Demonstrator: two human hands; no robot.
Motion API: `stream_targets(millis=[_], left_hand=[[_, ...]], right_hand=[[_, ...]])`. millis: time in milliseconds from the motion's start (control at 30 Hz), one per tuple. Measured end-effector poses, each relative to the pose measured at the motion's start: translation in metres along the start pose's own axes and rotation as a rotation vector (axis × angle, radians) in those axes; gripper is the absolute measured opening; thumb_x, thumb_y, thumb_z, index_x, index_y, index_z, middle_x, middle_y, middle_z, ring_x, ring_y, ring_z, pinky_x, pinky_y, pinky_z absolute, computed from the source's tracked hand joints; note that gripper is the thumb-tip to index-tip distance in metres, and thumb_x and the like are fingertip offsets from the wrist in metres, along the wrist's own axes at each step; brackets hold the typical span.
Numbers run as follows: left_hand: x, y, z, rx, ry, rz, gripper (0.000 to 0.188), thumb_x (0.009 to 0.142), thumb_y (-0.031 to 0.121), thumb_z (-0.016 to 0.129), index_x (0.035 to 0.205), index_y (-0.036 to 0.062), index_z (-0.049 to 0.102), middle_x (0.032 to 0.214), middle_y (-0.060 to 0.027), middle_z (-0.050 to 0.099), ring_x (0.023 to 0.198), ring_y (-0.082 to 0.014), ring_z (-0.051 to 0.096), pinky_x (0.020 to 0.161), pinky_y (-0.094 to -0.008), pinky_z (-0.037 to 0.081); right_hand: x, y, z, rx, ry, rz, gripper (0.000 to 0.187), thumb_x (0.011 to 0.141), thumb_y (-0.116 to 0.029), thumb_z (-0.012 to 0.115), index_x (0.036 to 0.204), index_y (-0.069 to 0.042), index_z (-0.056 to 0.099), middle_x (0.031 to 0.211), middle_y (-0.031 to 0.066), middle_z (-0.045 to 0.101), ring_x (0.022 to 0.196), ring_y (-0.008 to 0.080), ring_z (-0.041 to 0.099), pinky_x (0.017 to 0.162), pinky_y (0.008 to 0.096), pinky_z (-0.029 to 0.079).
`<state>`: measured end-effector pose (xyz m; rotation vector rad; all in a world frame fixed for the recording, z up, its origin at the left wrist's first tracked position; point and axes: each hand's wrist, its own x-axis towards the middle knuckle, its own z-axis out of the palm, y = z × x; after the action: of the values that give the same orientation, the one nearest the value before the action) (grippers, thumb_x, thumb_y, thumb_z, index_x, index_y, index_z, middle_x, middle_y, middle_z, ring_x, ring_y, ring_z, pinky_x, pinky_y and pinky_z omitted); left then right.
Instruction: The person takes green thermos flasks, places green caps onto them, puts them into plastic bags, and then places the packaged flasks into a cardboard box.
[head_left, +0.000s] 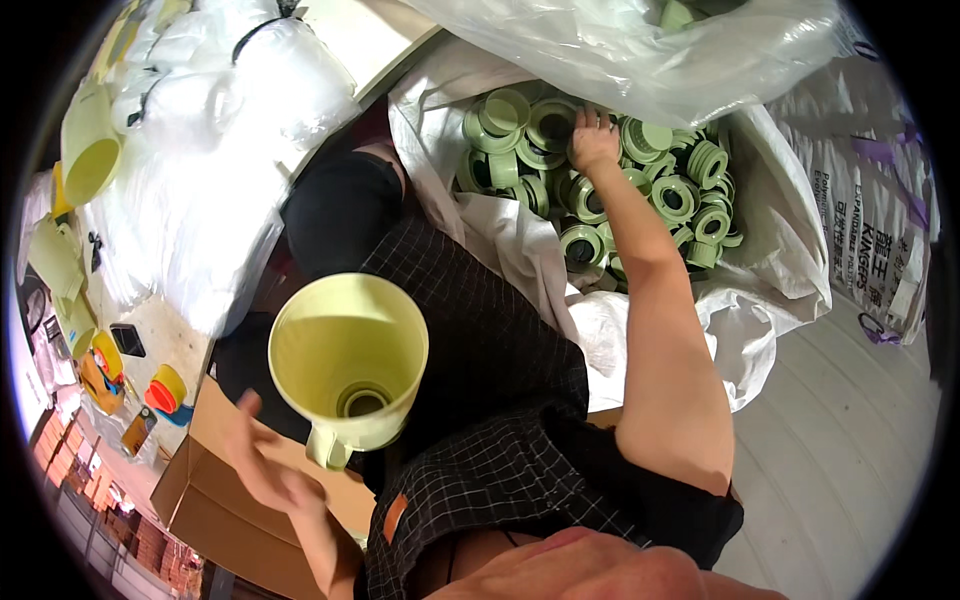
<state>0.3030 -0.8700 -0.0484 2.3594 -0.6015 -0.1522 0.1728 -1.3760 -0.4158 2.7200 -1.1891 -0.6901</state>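
Note:
A large pale yellow-green pitcher (350,335) with a handle rests on my lap, its wide mouth tilted up; a dark-centred round opening shows at its bottom. Just left of the pitcher, near its handle, my left hand (262,465) is open with fingers apart, slightly blurred and holding nothing visible. My right arm reaches into a white woven sack (790,235) full of green ring-shaped lids (675,200), several with dark centres. Over these lids my right hand (597,142) lies open, fingers stretched out against them; its fingertips are partly hidden.
Clear plastic bags (220,130) cover the table at left, where yellow-green pitchers (92,150), a phone (128,340) and tape rolls (165,390) lie. A cardboard box (215,500) stands by my left arm. Clear plastic sheeting (640,50) hangs over the sack; a printed sack (865,200) stands right.

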Motion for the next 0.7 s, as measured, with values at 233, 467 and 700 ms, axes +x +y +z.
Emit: stream_targets(millis=[233, 467, 700], left_hand=[[-0.063, -0.017, 0.030, -0.242, -0.026, -0.489, 0.051, 0.096, 0.010, 0.034, 0.146, -0.0019, 0.031, 0.108, -0.0115, 0.056, 0.080, -0.0139, 0.055, 0.069, -0.0247, 0.046], [-0.028, -0.026, 0.022, -0.314, -0.111, -0.358, 0.052, 0.103, 0.042, 0.045, 0.132, -0.0018, 0.050, 0.094, -0.0056, 0.062, 0.080, -0.0125, 0.057, 0.071, -0.0266, 0.045], [-0.033, -0.027, 0.016, -0.458, -0.196, -0.244, 0.049, 0.102, 0.041, 0.046, 0.130, 0.0015, 0.054, 0.108, -0.0077, 0.066, 0.093, -0.0142, 0.060, 0.081, -0.0281, 0.047]], right_hand=[[0.003, 0.022, 0.036, -0.027, -0.166, -0.132, 0.025, 0.087, -0.023, 0.059, 0.107, -0.011, 0.070, 0.124, 0.0133, 0.061, 0.110, 0.0314, 0.062, 0.092, 0.0428, 0.049], [-0.098, -0.024, -0.153, 0.977, -0.093, -0.381, 0.050, 0.079, -0.039, 0.077, 0.114, -0.005, 0.064, 0.094, 0.0148, 0.066, 0.086, 0.0313, 0.063, 0.080, 0.0391, 0.051], [-0.220, -0.143, -0.307, 1.020, 0.265, -1.630, 0.068, 0.082, -0.051, 0.067, 0.131, -0.006, 0.061, 0.090, 0.0085, 0.056, 0.082, 0.0277, 0.050, 0.077, 0.0390, 0.045]])
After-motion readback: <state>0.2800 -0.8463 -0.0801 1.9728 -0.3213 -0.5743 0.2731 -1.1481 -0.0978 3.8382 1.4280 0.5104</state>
